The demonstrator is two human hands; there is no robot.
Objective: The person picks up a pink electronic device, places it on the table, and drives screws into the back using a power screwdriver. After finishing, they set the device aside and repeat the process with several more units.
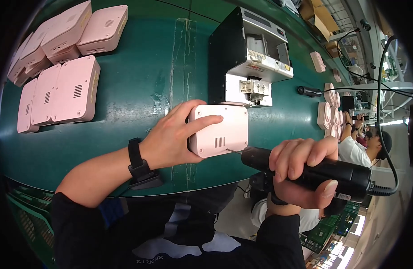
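Note:
A pale pink plastic housing (229,127) lies on the green bench in front of me, with a vent grille and corner screw holes on its upper face. My left hand (175,132) grips its left end, the fingers spread over the top and the thumb along the near side. In my right hand (303,168) is a black corded electric screwdriver (332,177), the fingers wrapped round its body. Its thin bit points left and meets the housing at a hole on the near edge, beside the grille. Whether a screw sits there is too small to tell.
Beyond the housing stands a black and silver screw feeder (246,58). More pink housings (76,89) are stacked at the left. Another black screwdriver (309,91) lies to the right, near further pink parts (324,114). A cable (380,89) hangs at the right, where a co-worker (361,148) sits.

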